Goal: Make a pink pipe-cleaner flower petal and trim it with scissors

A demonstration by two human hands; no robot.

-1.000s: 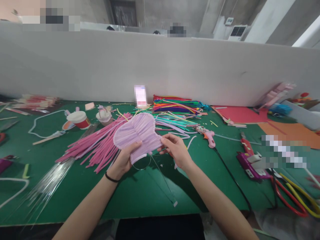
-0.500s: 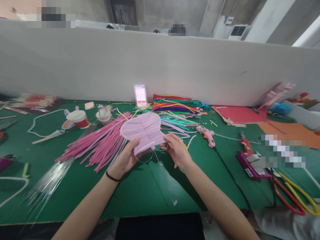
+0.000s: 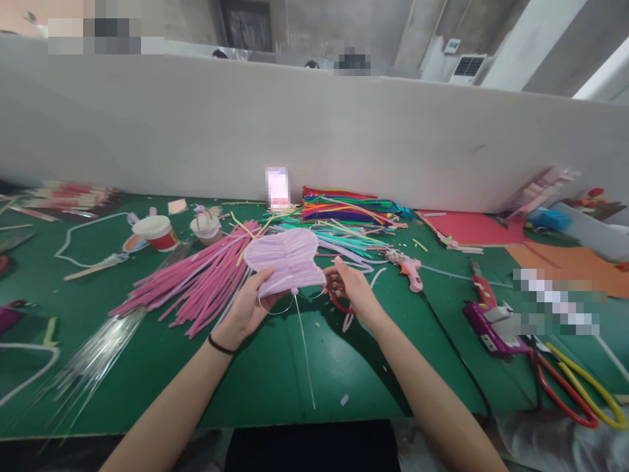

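Observation:
My left hand point(image 3: 249, 305) pinches the lower left edge of a lilac, wavy-edged piece point(image 3: 285, 252) that looks made of pipe cleaners laid side by side. Two thin wire loops point(image 3: 275, 308) and one long thin white stem point(image 3: 304, 351) hang from its lower edge. At the right edge of the piece is my right hand point(image 3: 356, 295), its fingers curled round a red loop point(image 3: 339, 303) that looks like a scissors handle. The rest of that tool is hidden by the hand. A pale strip point(image 3: 348, 321) shows just below these fingers.
Pink pipe cleaners point(image 3: 196, 282) and bare wires point(image 3: 98, 354) lie left, by a paper cup point(image 3: 156, 233). Coloured pipe cleaners point(image 3: 344, 206) lie behind. Rightward are a pink glue gun point(image 3: 413, 272), a purple-red tool point(image 3: 491, 328) and large red-and-yellow-handled scissors point(image 3: 574, 387).
My right hand has let go of the lilac piece and moved slightly right; the red loop now shows at its fingers. The piece has tilted lower, and its long stem hangs in fuller view.

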